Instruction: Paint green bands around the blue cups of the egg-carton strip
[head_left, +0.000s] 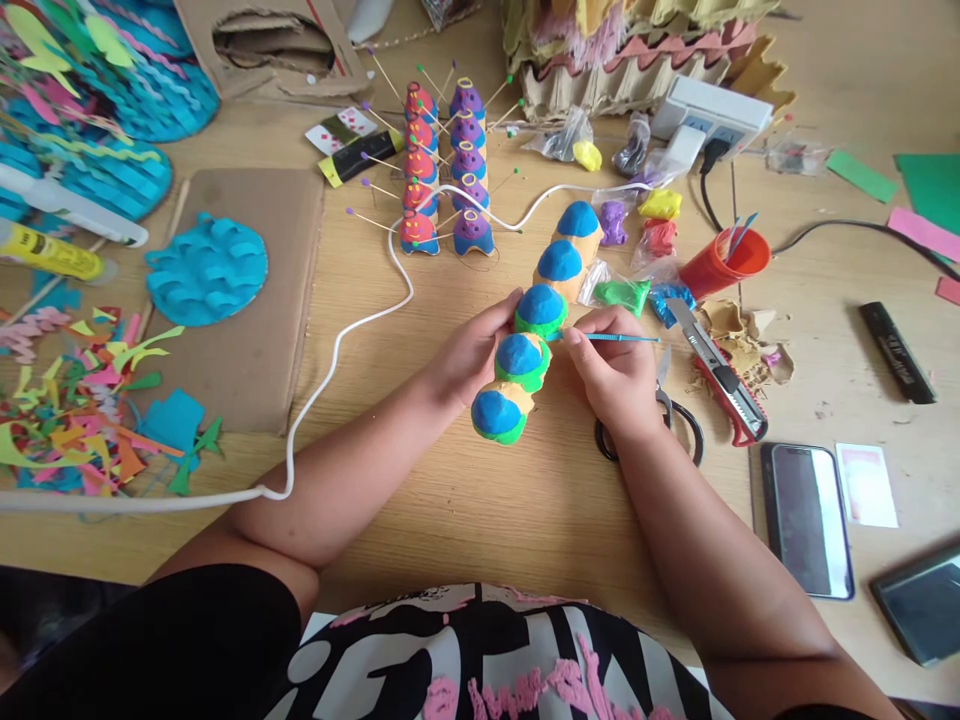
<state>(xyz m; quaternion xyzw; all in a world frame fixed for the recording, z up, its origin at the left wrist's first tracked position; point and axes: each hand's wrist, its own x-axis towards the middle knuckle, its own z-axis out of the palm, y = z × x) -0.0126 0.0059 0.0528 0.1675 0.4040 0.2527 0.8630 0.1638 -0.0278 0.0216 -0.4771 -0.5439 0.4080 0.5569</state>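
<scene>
My left hand [474,345] is closed on an egg-carton strip [576,250] from its left side, holding it above the table. Blue clay caps the strip's bumps, and green clay [541,328] surrounds those nearer me; the far ones show bare tan card below the blue. Between the fingertips of my right hand [613,370] is a thin blue modelling tool [622,338]. Its left end reaches the green clay on the middle bump. Bags of green clay [624,294] and blue clay [670,303] lie just beyond my right hand.
Two finished-looking caterpillars [420,170] with stick feelers stand at the back. Scissors [688,425] lie under my right wrist, beside a box cutter [724,375]. An orange cup [726,262] stands farther right. A white cable [337,345] crosses the table over my left forearm.
</scene>
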